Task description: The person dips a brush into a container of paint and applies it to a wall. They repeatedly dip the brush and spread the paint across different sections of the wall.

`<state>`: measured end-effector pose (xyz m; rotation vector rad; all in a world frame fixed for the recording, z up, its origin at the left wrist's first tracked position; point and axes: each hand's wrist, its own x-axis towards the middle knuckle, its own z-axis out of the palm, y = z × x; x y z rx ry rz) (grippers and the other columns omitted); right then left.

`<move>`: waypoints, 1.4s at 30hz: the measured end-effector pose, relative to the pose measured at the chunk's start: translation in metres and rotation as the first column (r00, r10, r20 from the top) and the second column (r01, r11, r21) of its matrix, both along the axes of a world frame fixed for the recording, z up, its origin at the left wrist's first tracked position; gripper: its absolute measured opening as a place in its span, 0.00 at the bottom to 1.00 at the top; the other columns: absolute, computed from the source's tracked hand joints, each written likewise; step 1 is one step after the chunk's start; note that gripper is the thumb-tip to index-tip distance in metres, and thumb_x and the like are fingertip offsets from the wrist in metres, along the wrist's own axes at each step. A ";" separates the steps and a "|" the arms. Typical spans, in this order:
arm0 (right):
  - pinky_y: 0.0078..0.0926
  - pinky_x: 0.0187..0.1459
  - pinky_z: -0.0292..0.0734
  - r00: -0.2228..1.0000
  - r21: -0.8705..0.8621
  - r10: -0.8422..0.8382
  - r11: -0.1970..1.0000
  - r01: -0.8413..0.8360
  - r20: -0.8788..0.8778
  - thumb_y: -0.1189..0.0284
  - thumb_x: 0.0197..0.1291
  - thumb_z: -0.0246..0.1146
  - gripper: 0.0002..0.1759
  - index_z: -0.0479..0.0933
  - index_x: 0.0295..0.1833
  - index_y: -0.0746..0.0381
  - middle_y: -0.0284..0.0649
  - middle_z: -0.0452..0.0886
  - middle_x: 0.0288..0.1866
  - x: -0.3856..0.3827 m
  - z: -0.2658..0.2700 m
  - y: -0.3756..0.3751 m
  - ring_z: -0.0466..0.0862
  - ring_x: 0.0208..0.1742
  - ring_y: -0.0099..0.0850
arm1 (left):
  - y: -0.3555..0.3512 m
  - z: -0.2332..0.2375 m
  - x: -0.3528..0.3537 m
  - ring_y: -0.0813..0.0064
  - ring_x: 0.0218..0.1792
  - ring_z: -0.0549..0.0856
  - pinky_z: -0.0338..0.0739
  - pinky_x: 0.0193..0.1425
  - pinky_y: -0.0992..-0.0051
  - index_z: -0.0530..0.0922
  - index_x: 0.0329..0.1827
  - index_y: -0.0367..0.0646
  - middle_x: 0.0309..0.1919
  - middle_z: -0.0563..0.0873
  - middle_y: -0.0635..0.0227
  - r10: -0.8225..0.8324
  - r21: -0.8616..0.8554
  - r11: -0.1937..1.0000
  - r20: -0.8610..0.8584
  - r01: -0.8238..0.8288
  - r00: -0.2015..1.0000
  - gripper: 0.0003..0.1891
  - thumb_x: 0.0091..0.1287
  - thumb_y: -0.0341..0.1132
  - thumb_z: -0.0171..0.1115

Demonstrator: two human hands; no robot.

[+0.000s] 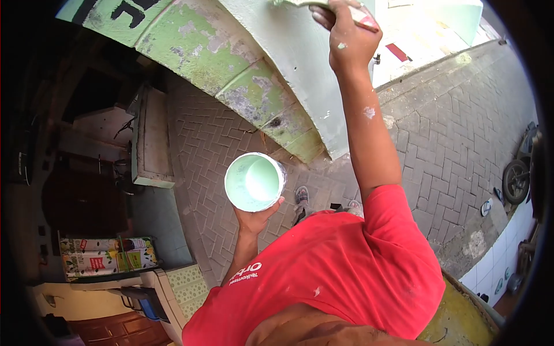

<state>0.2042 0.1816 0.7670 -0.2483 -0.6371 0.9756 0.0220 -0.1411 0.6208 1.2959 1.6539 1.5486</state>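
My left hand (257, 218) grips a white bucket (231, 193) from below and the side, with pale green paint (262, 180) inside it. Raised at the top of the view, my right hand (349, 32) is closed round the handle of a paintbrush (365, 22). The bristle end points left against the pale wall face (288, 52) and is partly cut off by the frame's top edge. Paint spots mark the right hand and forearm. Left of the pale face runs a green wall band (231, 81) with peeling, flaking patches.
Grey herringbone paving (444, 150) surrounds my feet. A wheel (515, 181) and a sandal (486, 207) are at the right. A long concrete ledge (153, 138) stands at the left, with a colourful printed banner (107, 256) lower down. A small red piece (396, 52) lies beyond my right wrist.
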 end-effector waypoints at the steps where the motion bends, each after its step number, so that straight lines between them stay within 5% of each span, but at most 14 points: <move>1: 0.28 0.40 0.92 0.999 0.010 0.021 1.000 -0.021 -0.039 0.78 0.69 0.66 0.07 0.81 0.48 0.70 0.44 0.88 0.39 0.003 0.031 -0.001 0.91 0.36 0.33 | 0.002 -0.001 -0.002 0.70 0.53 0.87 0.83 0.59 0.67 0.76 0.66 0.34 0.53 0.87 0.62 -0.020 0.000 1.000 -0.018 0.020 1.000 0.40 0.48 0.26 0.86; 6: 0.31 0.44 0.93 0.983 0.209 0.119 0.974 -0.089 -0.137 0.80 0.68 0.66 0.06 0.80 0.46 0.73 0.47 0.88 0.41 -0.016 0.033 0.027 0.92 0.39 0.36 | 0.006 0.004 -0.001 0.70 0.53 0.88 0.83 0.59 0.67 0.77 0.64 0.35 0.53 0.88 0.61 -0.017 0.059 0.998 0.029 0.015 0.999 0.39 0.47 0.27 0.87; 9: 0.32 0.45 0.91 0.970 -0.157 0.193 0.964 -0.216 -0.151 0.78 0.70 0.68 0.15 0.77 0.58 0.72 0.48 0.89 0.47 -0.038 -0.068 0.004 0.92 0.42 0.37 | 0.004 0.003 -0.005 0.71 0.52 0.88 0.83 0.58 0.67 0.78 0.63 0.35 0.52 0.89 0.61 -0.002 0.086 0.996 0.035 -0.001 0.999 0.37 0.47 0.27 0.86; 14: 0.27 0.39 0.90 0.980 -0.562 0.164 0.824 -0.072 0.114 0.78 0.66 0.72 0.14 0.80 0.54 0.73 0.49 0.88 0.44 -0.010 -0.191 -0.040 0.92 0.38 0.34 | -0.003 0.008 -0.004 0.70 0.50 0.89 0.83 0.57 0.67 0.78 0.62 0.35 0.50 0.89 0.62 0.025 0.192 0.981 0.032 -0.030 0.999 0.37 0.47 0.27 0.85; 16: 0.25 0.40 0.89 0.951 -0.377 0.063 0.924 0.058 0.301 0.77 0.63 0.75 0.14 0.82 0.50 0.72 0.46 0.88 0.42 0.002 -0.140 -0.040 0.90 0.37 0.30 | -0.002 0.004 -0.004 0.69 0.50 0.89 0.83 0.58 0.67 0.77 0.63 0.35 0.51 0.88 0.61 0.044 0.208 0.977 0.054 -0.054 0.998 0.38 0.46 0.26 0.85; 18: 0.24 0.43 0.85 0.768 0.141 -0.326 0.944 0.300 0.551 0.78 0.61 0.77 0.09 0.87 0.45 0.68 0.39 0.89 0.40 0.011 -0.062 -0.034 0.89 0.41 0.26 | -0.007 -0.004 -0.004 0.69 0.52 0.88 0.82 0.59 0.67 0.76 0.64 0.35 0.53 0.88 0.61 0.022 0.181 0.983 -0.018 -0.018 1.000 0.39 0.46 0.26 0.85; 22: 0.29 0.37 0.84 0.248 0.890 -0.935 0.328 0.318 0.255 0.74 0.59 0.75 0.12 0.89 0.49 0.53 0.36 0.90 0.39 -0.001 0.088 -0.020 0.90 0.36 0.34 | -0.010 -0.028 0.000 0.66 0.54 0.88 0.82 0.60 0.65 0.73 0.67 0.35 0.55 0.86 0.58 0.045 0.219 0.975 -0.038 -0.035 0.998 0.44 0.45 0.27 0.87; 25: 0.32 0.43 0.87 -0.203 0.967 -0.946 0.243 0.077 0.254 0.71 0.63 0.72 0.15 0.88 0.55 0.48 0.27 0.90 0.52 -0.017 0.108 -0.013 0.90 0.46 0.32 | -0.015 -0.028 0.010 0.65 0.56 0.87 0.82 0.62 0.64 0.71 0.69 0.34 0.58 0.85 0.57 0.009 0.202 0.979 0.057 -0.020 0.998 0.46 0.45 0.28 0.88; 28: 0.30 0.46 0.87 -0.168 0.964 -0.962 0.235 -0.124 0.213 0.71 0.57 0.70 0.16 0.87 0.52 0.52 0.33 0.89 0.54 -0.015 0.041 -0.009 0.89 0.51 0.33 | -0.026 -0.043 0.008 0.64 0.58 0.87 0.81 0.63 0.63 0.68 0.71 0.34 0.59 0.84 0.55 0.038 0.241 0.970 -0.029 -0.030 0.999 0.48 0.45 0.28 0.87; 33: 0.37 0.49 0.87 -0.292 0.713 -0.815 0.580 -0.394 0.501 0.70 0.60 0.68 0.14 0.88 0.52 0.52 0.34 0.89 0.53 0.007 -0.068 -0.027 0.90 0.50 0.38 | -0.043 -0.057 0.005 0.63 0.59 0.86 0.81 0.64 0.63 0.67 0.72 0.34 0.61 0.83 0.54 0.065 0.208 0.976 0.018 -0.067 0.998 0.49 0.46 0.29 0.87; 35: 0.41 0.48 0.86 -0.397 0.502 -0.664 0.743 -0.442 0.633 0.70 0.63 0.68 0.13 0.89 0.52 0.50 0.35 0.90 0.50 0.011 -0.043 -0.020 0.90 0.48 0.41 | -0.044 -0.053 0.003 0.63 0.59 0.86 0.81 0.64 0.63 0.68 0.71 0.34 0.60 0.84 0.55 0.084 0.210 0.974 0.009 -0.084 0.996 0.49 0.45 0.29 0.87; 36: 0.41 0.46 0.85 -0.288 0.518 -0.656 0.740 -0.429 0.698 0.68 0.65 0.68 0.11 0.89 0.51 0.50 0.36 0.91 0.48 0.012 -0.011 -0.017 0.89 0.45 0.44 | -0.044 -0.053 0.004 0.63 0.59 0.86 0.81 0.64 0.63 0.68 0.71 0.34 0.60 0.84 0.55 0.084 0.208 0.975 0.011 -0.084 0.996 0.49 0.45 0.29 0.87; 40: 0.32 0.41 0.86 0.072 0.863 -0.876 0.450 -0.231 0.476 0.68 0.67 0.71 0.08 0.90 0.50 0.55 0.36 0.92 0.47 0.015 0.114 0.037 0.91 0.38 0.40 | -0.042 -0.045 0.007 0.64 0.57 0.87 0.82 0.62 0.63 0.69 0.70 0.34 0.59 0.85 0.56 0.095 0.222 0.970 0.019 -0.097 0.995 0.47 0.45 0.28 0.87; 42: 0.31 0.39 0.89 0.089 0.862 -0.865 0.474 -0.180 0.494 0.76 0.67 0.69 0.07 0.86 0.48 0.67 0.44 0.91 0.43 0.018 0.157 -0.009 0.92 0.38 0.38 | -0.040 -0.041 0.009 0.64 0.56 0.87 0.82 0.62 0.63 0.70 0.70 0.34 0.58 0.85 0.56 0.115 0.236 0.966 -0.015 -0.109 0.993 0.47 0.45 0.28 0.87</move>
